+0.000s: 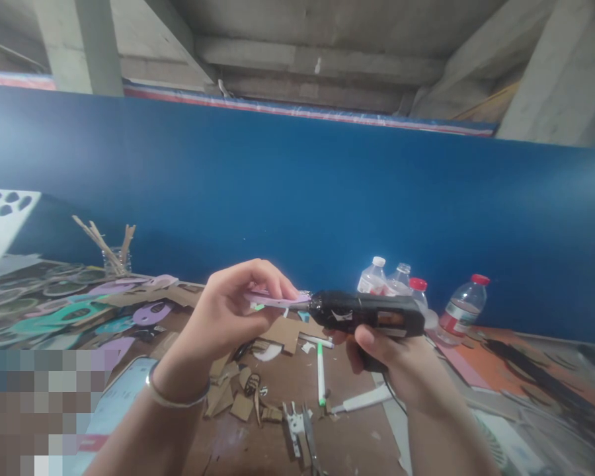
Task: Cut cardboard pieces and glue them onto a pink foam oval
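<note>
My left hand, with a silver bangle at its wrist, pinches a thin purple foam piece held almost level above the table. My right hand is wrapped round the handle of a black hot glue gun. The gun points left, and its nozzle end meets or nearly meets the right edge of the purple piece; whether they touch I cannot tell. A cord hangs down from the gun's handle.
Cardboard scraps, a green-capped marker, a white-handled cutter and scissors-like tools lie below my hands. Plastic bottles stand at the right. Coloured foam cutouts and a jar of sticks sit left, before a blue partition.
</note>
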Tool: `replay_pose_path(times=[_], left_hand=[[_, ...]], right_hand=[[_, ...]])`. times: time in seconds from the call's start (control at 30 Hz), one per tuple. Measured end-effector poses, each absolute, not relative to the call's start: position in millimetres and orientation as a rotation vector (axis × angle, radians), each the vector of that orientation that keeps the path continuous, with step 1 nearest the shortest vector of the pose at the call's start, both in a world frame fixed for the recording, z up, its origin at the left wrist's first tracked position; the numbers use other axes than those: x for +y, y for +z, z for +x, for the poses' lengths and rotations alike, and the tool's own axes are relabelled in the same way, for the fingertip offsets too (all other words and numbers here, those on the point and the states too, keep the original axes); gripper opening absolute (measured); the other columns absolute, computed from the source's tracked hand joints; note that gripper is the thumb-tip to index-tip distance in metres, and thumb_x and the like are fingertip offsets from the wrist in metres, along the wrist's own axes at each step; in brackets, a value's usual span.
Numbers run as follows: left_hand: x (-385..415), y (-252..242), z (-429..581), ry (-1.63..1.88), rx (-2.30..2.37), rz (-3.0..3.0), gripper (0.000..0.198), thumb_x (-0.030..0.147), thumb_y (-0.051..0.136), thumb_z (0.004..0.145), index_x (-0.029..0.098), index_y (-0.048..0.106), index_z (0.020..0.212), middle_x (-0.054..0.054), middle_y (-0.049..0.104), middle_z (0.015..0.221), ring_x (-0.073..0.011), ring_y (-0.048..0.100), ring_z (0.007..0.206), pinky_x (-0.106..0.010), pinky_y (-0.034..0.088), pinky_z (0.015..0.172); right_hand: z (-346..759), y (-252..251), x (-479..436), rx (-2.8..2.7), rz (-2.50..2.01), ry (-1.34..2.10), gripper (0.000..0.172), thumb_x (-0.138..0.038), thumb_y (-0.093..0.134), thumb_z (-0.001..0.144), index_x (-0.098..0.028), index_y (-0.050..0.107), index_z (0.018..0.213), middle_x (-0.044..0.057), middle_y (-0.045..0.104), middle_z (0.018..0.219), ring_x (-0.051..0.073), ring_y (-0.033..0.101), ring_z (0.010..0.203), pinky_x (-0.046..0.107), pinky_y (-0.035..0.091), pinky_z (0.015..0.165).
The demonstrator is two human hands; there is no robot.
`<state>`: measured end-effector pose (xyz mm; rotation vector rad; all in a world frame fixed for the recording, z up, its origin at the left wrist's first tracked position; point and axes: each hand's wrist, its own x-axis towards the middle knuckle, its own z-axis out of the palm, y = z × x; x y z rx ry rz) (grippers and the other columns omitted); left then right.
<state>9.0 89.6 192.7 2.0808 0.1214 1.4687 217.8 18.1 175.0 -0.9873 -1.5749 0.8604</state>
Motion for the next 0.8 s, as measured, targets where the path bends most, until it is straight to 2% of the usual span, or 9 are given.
replay_pose_path(times=[0.17, 0.3, 0.5, 0.8], left_hand=[[86.0, 194.1, 7.7, 1.454, 0.239, 2.077, 0.011, 0.008, 0.06, 0.069, 0.016, 0.054, 0.073, -0.006, 0.064, 0.077, -0.0169, 0.061, 0.074, -0.032, 0.051, 0.066], [89.3, 193.3, 6.5, 1.455, 0.239, 2.055, 0.009, 0.015, 0.064, 0.069, 0.016, 0.056, 0.073, -0.005, 0.064, 0.074, -0.015, 0.061, 0.069, -0.028, 0.05, 0.06], [92.5, 190.5, 4.8, 1.561, 0.26, 1.913, 0.016, 0.027, 0.069, 0.066, 0.016, 0.06, 0.072, -0.003, 0.06, 0.066, -0.0115, 0.054, 0.059, -0.022, 0.043, 0.048], [87.9, 192.8, 4.8, 1.53, 0.296, 1.788, 0.018, 0.032, 0.066, 0.068, 0.016, 0.056, 0.07, -0.002, 0.056, 0.063, -0.0095, 0.049, 0.053, -0.019, 0.037, 0.041]], right_hand=[[216.6, 175.3, 18.3, -1.559, -1.003, 0.846, 0.032, -0.05, 0.058, 0.073, -0.018, 0.054, 0.069, -0.001, 0.05, 0.059, 0.01, 0.049, 0.048, 0.024, 0.042, 0.045], [214.4, 177.4, 15.2, -1.58, -1.05, 0.819, 0.035, -0.052, 0.057, 0.072, -0.017, 0.056, 0.068, 0.0, 0.053, 0.058, 0.011, 0.051, 0.05, 0.025, 0.042, 0.048], [209.5, 177.9, 12.3, -1.651, -1.074, 0.723, 0.034, -0.051, 0.056, 0.074, -0.018, 0.061, 0.074, 0.0, 0.055, 0.057, 0.012, 0.052, 0.052, 0.025, 0.041, 0.048], [197.2, 179.0, 12.3, -1.707, -1.056, 0.599, 0.031, -0.047, 0.056, 0.074, -0.019, 0.055, 0.062, 0.0, 0.053, 0.052, 0.01, 0.047, 0.046, 0.023, 0.035, 0.04]])
